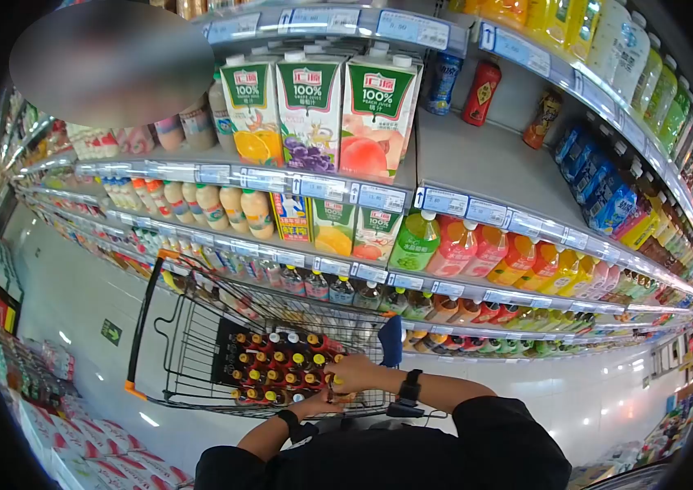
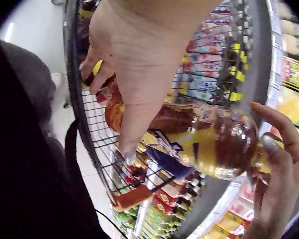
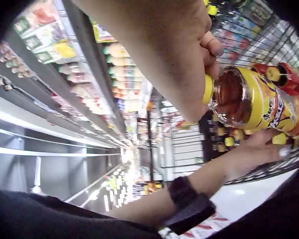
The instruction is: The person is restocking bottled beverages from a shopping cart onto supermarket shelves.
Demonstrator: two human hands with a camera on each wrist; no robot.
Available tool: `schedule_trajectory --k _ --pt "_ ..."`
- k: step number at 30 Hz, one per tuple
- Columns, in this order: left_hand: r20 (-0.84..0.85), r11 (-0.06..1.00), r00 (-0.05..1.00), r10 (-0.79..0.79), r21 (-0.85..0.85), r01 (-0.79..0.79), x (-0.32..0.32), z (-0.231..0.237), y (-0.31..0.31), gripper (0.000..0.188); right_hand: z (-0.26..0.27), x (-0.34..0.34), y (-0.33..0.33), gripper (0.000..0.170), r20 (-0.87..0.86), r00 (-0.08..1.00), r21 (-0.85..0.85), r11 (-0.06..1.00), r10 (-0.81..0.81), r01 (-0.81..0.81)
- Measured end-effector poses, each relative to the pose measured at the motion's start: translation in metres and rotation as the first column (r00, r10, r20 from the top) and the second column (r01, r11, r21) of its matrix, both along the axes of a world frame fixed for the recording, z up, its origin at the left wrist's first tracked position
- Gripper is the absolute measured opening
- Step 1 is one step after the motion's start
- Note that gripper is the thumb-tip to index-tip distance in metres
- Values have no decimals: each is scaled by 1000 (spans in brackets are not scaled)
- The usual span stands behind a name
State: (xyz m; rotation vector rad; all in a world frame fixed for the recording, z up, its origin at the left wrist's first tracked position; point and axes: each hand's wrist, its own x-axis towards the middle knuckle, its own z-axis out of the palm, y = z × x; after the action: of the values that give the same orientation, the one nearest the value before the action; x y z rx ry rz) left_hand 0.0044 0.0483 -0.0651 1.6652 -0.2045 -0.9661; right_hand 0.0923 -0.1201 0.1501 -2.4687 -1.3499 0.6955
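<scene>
My right hand [image 1: 355, 373] grips a plastic drink bottle [image 2: 214, 139] with reddish-brown liquid by its yellow-capped end. The bottle lies tilted over the cart, its yellow label showing in both wrist views. My left hand [image 1: 318, 404] is low at the cart's near side. In the left wrist view, its thumb [image 2: 129, 149] reaches to the bottle's lower end, while its fingers [image 2: 95, 82] lie around another yellow cap [image 2: 97, 66]. I cannot tell whether they hold that one. Rows of capped bottles [image 1: 281, 359] stand upright in the wire shopping cart [image 1: 175, 343].
Shelves of drinks run along the aisle in front, with juice cartons [image 1: 307, 114] and coloured bottles [image 1: 457, 245] close to the cart. Price-tag rails [image 1: 330, 189] edge the shelves. A blue cart part [image 1: 390, 341] rises on the right. Stacked packs [image 1: 77, 441] stand at lower left.
</scene>
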Motion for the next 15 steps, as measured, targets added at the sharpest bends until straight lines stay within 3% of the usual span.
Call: schedule_trajectory --k 1,2,4,7,8,9,11,15 --pt "53 999 998 -18 -32 20 0 4 -1 97 20 0 -1 52 -20 999 68 997 -33 34" --pt "149 997 989 -20 -65 30 20 82 -9 89 43 2 -4 50 -41 997 131 989 -62 67" --pt "249 976 945 212 -106 -191 33 163 -10 74 84 4 -12 48 -69 994 281 955 -81 97" --pt "499 944 802 328 -199 -262 48 240 -20 74 145 11 -25 45 -24 996 423 902 -91 92" --pt "592 942 733 334 -194 -273 56 240 -22 68 162 15 -28 42 90 989 539 841 -117 50" --pt "610 928 701 370 -220 -300 58 264 -32 65 178 18 -32 39 194 968 643 766 -160 -2" --pt "345 875 828 441 -372 -311 70 264 -43 62 225 15 -45 31 96 966 728 679 -240 96" --pt "367 816 813 452 -537 -211 56 350 -94 63 250 16 -87 23 -125 951 922 320 -283 216"
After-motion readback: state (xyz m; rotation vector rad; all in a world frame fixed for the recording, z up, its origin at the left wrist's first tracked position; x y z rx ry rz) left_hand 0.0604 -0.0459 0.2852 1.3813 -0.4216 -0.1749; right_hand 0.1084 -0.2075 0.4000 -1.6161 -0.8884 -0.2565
